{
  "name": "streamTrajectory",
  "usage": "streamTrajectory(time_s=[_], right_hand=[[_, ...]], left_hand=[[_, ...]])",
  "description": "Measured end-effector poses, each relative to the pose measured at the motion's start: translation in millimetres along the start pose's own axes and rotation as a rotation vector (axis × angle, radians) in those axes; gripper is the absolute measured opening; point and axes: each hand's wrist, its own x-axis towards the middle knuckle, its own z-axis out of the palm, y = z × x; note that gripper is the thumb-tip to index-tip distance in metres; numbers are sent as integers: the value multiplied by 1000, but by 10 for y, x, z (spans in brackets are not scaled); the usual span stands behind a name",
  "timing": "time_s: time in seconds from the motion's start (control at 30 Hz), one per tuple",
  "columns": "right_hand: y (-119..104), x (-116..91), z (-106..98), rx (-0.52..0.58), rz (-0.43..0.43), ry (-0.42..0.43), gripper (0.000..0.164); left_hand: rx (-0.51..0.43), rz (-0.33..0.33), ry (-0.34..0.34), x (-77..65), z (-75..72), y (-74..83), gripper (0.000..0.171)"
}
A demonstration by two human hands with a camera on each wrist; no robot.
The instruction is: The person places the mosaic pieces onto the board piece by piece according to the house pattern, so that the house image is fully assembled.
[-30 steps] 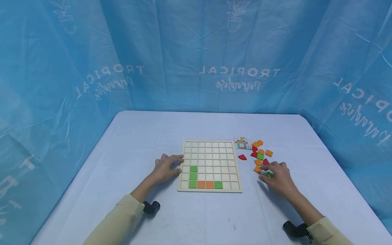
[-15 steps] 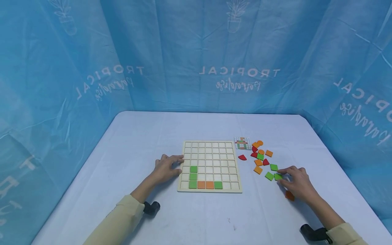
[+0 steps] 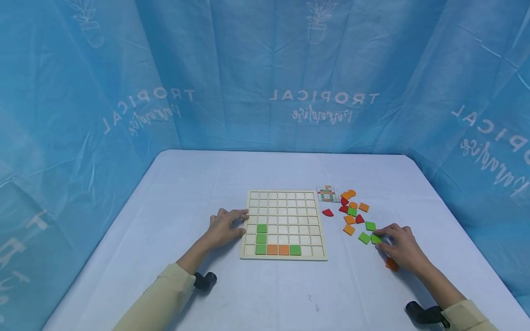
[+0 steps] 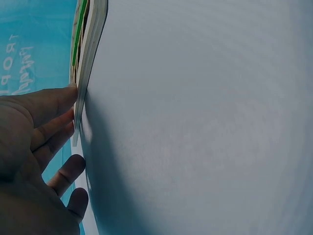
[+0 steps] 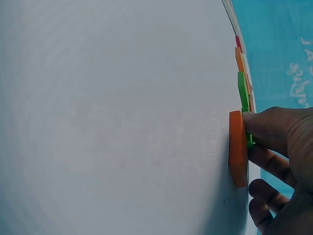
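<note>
A pale wooden grid board (image 3: pixel 288 216) lies on the table, with green squares and two orange squares set in its lower left cells. At its left edge my left hand (image 3: pixel 225 227) rests its thumb and fingertips, fingers mostly extended. In the left wrist view the thumb touches the rim of the board (image 4: pixel 88 54). To the right of the board, my right hand (image 3: pixel 400 248) pinches a green square tile (image 3: pixel 375 239) between thumb and index finger, close over the table. Two more green square tiles (image 3: pixel 364 238) lie beside it. An orange tile (image 5: pixel 237 149) lies below that hand, partly hidden in the head view.
Several loose orange, red and green pieces (image 3: pixel 349 219) are scattered right of the board. Behind them lies a small pattern card (image 3: pixel 328 193). A single red piece (image 3: pixel 328 213) sits nearer the board. A blue curtain (image 3: pixel 265 78) surrounds the white table (image 3: pixel 198 174).
My right hand has moved right and slightly nearer, from over the loose tiles to the rightmost green tile, uncovering the others. In the last half second it stays almost still. My left hand has not moved.
</note>
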Motion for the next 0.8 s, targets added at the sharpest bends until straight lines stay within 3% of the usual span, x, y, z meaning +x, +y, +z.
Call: streamTrajectory(time_s=[0.8], right_hand=[[-115, 8, -20, -16, -3, 44, 30]], left_hand=[[17, 0, 2, -10, 0, 2, 42]])
